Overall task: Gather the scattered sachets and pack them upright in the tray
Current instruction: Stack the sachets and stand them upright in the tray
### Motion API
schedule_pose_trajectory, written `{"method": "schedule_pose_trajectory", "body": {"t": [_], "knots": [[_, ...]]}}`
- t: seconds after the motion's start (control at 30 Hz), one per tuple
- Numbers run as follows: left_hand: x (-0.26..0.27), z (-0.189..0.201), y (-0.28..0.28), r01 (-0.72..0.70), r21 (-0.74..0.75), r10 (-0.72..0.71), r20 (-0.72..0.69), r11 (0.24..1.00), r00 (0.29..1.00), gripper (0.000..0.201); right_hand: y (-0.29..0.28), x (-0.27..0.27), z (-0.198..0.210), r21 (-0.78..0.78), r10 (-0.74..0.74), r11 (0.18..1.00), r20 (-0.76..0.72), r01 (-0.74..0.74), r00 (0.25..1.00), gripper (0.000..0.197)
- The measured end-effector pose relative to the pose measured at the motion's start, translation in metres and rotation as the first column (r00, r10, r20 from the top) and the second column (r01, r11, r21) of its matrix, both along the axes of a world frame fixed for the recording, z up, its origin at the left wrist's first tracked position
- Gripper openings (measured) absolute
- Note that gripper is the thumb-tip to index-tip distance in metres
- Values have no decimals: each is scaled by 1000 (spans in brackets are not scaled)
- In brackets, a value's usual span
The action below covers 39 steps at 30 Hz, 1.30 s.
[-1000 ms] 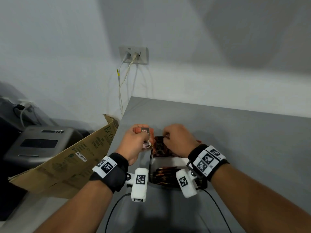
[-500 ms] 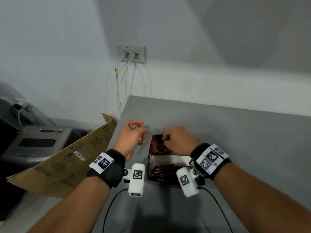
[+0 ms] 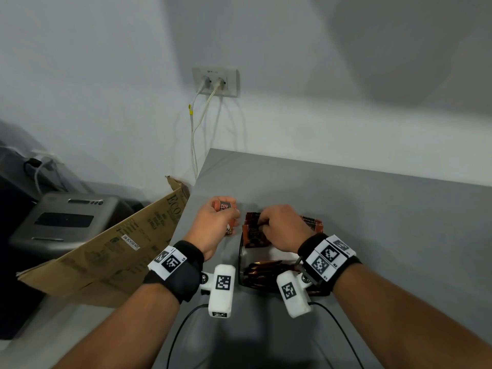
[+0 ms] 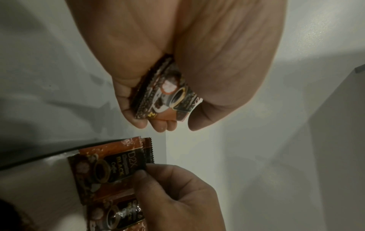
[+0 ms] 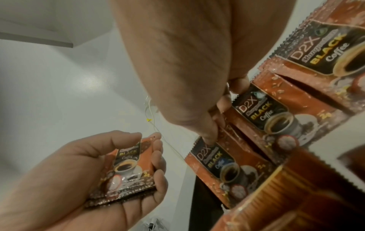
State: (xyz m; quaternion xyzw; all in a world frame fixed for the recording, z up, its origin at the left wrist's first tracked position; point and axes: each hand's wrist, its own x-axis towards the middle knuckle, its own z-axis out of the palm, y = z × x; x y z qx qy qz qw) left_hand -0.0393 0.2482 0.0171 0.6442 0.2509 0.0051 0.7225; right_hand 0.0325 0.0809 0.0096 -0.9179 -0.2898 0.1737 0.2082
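Observation:
My left hand (image 3: 228,217) grips a small stack of brown D2X coffee sachets (image 3: 224,208) just left of the black tray (image 3: 241,265); the left wrist view shows the stack (image 4: 164,95) clamped between thumb and curled fingers (image 4: 138,120). My right hand (image 3: 262,226) is over the tray's far end and pinches the top edge of an upright sachet (image 4: 106,168). Several sachets (image 5: 262,115) stand in a row there. More sachets (image 3: 266,270) stand packed at the tray's near end, and a few (image 3: 312,222) show beyond my right hand.
The grey table (image 3: 386,235) ends just left of my left hand. A cardboard sheet (image 3: 114,243) leans against that edge, with a grey machine (image 3: 66,219) behind it. White cables (image 3: 195,134) hang from a wall socket (image 3: 215,81).
My left hand with its stack drew slightly left, away from the tray. My right hand stayed at the upright sachets in the tray's far end.

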Motion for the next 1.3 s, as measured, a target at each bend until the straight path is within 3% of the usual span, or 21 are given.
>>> {"method": "schedule_pose_trajectory", "body": {"t": [0.33, 0.47, 0.57, 0.67, 0.77, 0.87, 1.03, 1.13, 1.3], "knots": [[1, -2, -1, 16, -21, -16, -15, 1000, 1000, 24, -2, -2, 0, -17, -2, 1000, 105, 4, 994, 20], [3, 0, -1, -2, -99, 0, -22, 995, 1000, 31, -4, 1, 0, 40, -32, 999, 126, 27, 991, 20], [4, 2, -4, 27, -76, -25, 17, 997, 1000, 33, -6, 6, 11, 145, -86, 987, 110, 69, 990, 18], [5, 5, -9, 81, -44, -77, 90, 996, 993, 39, -7, 5, 31, 342, -142, 928, -44, 148, 989, 24], [6, 7, -13, 132, -51, -125, 131, 990, 983, 39, -8, 5, 46, 390, -133, 907, -87, 157, 987, 19], [5, 10, -13, 145, -28, -140, 135, 989, 981, 36, -13, 6, 54, 362, -143, 919, -59, 155, 988, 7], [0, 5, 0, -51, 16, 50, 76, 999, 996, 22, -24, 1, 48, 165, -109, 979, -88, 122, 990, 12], [-3, 1, 2, -46, 24, 45, 50, 999, 998, 23, -19, -8, 33, 53, -55, 997, -77, 59, 996, 18], [-5, -3, 1, -15, 21, 14, 29, 1000, 999, 24, -10, -11, 10, -2, -26, 1000, -50, 26, 998, 18]]}}
